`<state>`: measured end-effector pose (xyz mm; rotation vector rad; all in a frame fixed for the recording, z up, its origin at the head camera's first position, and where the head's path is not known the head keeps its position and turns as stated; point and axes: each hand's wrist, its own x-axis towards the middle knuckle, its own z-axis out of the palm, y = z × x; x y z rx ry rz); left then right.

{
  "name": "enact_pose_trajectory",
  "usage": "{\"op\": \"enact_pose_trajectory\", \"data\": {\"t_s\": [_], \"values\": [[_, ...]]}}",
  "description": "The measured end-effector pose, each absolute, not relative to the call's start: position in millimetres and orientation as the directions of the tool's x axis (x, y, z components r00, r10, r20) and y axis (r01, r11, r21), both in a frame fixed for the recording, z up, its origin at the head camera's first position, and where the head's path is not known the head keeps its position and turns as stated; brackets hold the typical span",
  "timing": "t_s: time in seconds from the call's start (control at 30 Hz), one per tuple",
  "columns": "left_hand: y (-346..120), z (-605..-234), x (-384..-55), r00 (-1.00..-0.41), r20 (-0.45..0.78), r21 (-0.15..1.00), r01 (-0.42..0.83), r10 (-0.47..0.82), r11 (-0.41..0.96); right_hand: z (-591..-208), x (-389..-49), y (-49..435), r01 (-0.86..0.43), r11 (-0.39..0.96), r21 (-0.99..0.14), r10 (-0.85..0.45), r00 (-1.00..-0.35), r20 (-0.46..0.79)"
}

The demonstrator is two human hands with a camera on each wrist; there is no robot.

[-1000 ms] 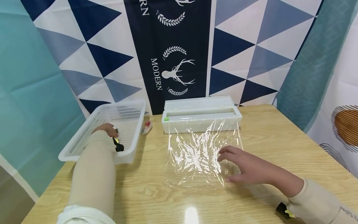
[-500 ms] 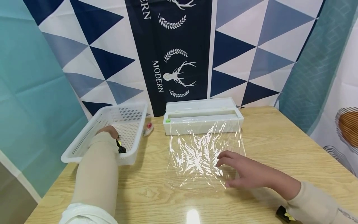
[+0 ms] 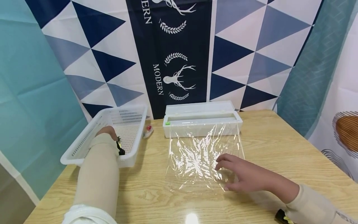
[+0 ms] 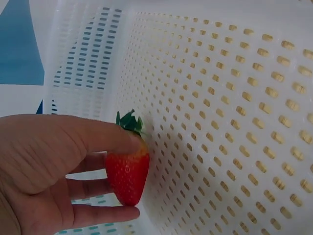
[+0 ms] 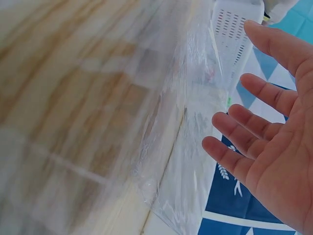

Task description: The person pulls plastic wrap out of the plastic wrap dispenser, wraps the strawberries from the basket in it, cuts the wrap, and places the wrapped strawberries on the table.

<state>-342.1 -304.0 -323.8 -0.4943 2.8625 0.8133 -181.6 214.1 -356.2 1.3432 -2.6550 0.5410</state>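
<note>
In the left wrist view my left hand (image 4: 58,166) pinches a ripe red strawberry (image 4: 128,176) with green leaves between thumb and fingers. That hand (image 3: 107,132) is inside a white perforated basket (image 3: 135,140) at the left of the table, the strawberry mostly hidden by it in the head view. My right hand (image 3: 243,172) hovers with spread, relaxed fingers over the right side of a sheet of cling film (image 3: 193,158). Nothing is held in it. The film hangs out of a white cling film dispenser (image 3: 201,130) and lies forward on the wood.
The dispenser's lid (image 3: 199,107) stands raised at the back, with a small green slider (image 3: 167,123) on its left end. A small clear-wrapped item with a red part (image 3: 148,130) lies between basket and dispenser. Patterned cloth (image 3: 179,77) hangs behind the wooden table (image 3: 145,202).
My left hand has turned slightly in the basket, and the red of the strawberry no longer shows in the head view. The right hand stays almost where it was; the head view has shifted slightly.
</note>
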Motion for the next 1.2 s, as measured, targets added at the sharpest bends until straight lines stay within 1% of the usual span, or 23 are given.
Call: {"op": "enact_pose_trajectory", "data": {"t_s": [0.1, 0.2, 0.33, 0.43, 0.6, 0.77, 0.97, 1.2], "values": [[-309, -323, -346, -0.953, -0.217, 0.401, -0.282, -0.209, 0.872, -355, -180, 213, -0.797, 0.542, -0.266, -0.756, -0.601, 0.260], [-315, -317, -349, -0.958, -0.240, 0.404, -0.247, -0.158, 0.881, -355, -179, 213, -0.788, 0.552, -0.274, -0.752, -0.612, 0.244], [-314, -299, -348, -0.972, -0.228, 0.379, -0.147, -0.061, 0.914, -355, -179, 212, -0.778, 0.562, -0.281, -0.750, -0.622, 0.224], [-306, -281, -346, -0.981, -0.191, 0.381, -0.105, -0.033, 0.918, -356, -178, 212, -0.778, 0.563, -0.279, -0.750, -0.622, 0.222], [-291, -254, -343, -0.989, -0.148, 0.417, -0.076, -0.015, 0.906, -355, -177, 212, -0.775, 0.569, -0.275, -0.745, -0.627, 0.229], [-279, -233, -339, -0.995, -0.072, 0.377, 0.030, 0.062, 0.926, -354, -176, 213, -0.776, 0.573, -0.265, -0.739, -0.628, 0.242], [-268, -221, -329, -0.991, -0.027, 0.379, 0.112, 0.132, 0.918, -351, -177, 214, -0.794, 0.561, -0.235, -0.748, -0.607, 0.268], [-254, -216, -317, -0.983, 0.007, 0.388, 0.169, 0.181, 0.906, -347, -175, 213, -0.781, 0.578, -0.238, -0.741, -0.624, 0.247]]}}
